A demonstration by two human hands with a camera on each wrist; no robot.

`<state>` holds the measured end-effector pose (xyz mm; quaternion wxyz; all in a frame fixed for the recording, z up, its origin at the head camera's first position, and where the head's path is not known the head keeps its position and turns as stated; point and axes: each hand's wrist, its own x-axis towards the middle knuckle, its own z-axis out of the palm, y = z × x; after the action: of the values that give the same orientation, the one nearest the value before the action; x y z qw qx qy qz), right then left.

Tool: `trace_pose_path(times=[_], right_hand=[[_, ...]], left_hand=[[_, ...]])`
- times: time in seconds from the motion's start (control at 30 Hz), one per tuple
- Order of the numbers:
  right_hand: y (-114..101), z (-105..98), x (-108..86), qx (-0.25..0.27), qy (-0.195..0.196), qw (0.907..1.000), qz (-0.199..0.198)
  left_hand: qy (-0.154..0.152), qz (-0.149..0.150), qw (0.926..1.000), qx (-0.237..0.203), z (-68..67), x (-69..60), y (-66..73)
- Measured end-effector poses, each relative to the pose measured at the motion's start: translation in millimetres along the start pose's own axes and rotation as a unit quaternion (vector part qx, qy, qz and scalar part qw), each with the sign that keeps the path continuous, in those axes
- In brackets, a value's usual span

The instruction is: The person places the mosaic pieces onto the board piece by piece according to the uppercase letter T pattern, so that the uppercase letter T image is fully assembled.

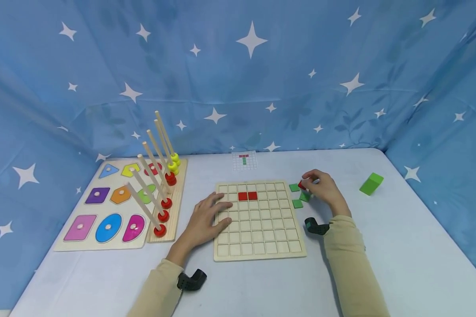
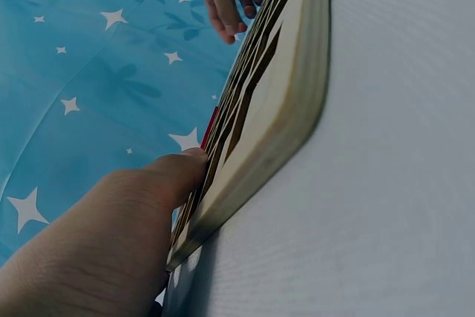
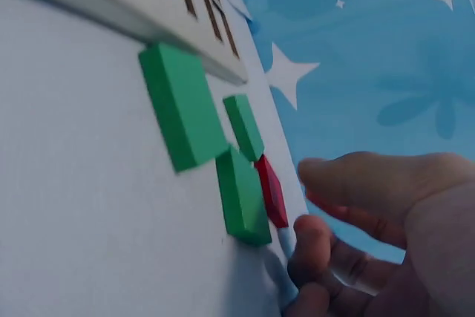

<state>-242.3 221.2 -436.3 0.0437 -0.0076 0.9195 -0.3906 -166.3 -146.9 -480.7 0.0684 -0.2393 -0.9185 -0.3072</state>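
Observation:
A wooden grid board lies flat, with two red square tiles side by side in an upper row. My left hand rests on the board's left edge, fingers spread; in the left wrist view, its thumb lies against the rim. Just right of the board, my right hand is over a loose red tile, thumb and fingers bent around a small gap. The red tile sits among three green tiles, and the right wrist view shows it beside the fingertips, not between them.
A small pattern card lies behind the board. On the left are a shape puzzle board and a peg stand with red and yellow rings on tall rods. A green block stands at right, before a blue starred curtain.

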Motion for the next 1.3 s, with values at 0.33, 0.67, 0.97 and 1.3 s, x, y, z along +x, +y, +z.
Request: trace_pose_path(times=[0.33,0.67,0.97,1.3], right_hand=[[0.6,0.4,-0.6,-0.038,-0.02,0.9981,0.043],[0.7,1.3,-2.5,-0.024,-0.005,0.999,0.037],[3.2,2.6,0.3,0.012,0.006,0.9994,0.031],[2.3,7.6,4.8,0.045,0.009,0.9989,0.004]], left_hand=[[0.003,0.003,1.0,0.002,-0.9,0.3,0.0],[-0.002,-0.001,1.0,-0.004,1.0,-0.2,1.1],[-0.004,-0.005,1.0,-0.003,0.8,-0.9,1.5],[-0.002,-0.001,1.0,-0.003,0.1,-0.7,1.1]])
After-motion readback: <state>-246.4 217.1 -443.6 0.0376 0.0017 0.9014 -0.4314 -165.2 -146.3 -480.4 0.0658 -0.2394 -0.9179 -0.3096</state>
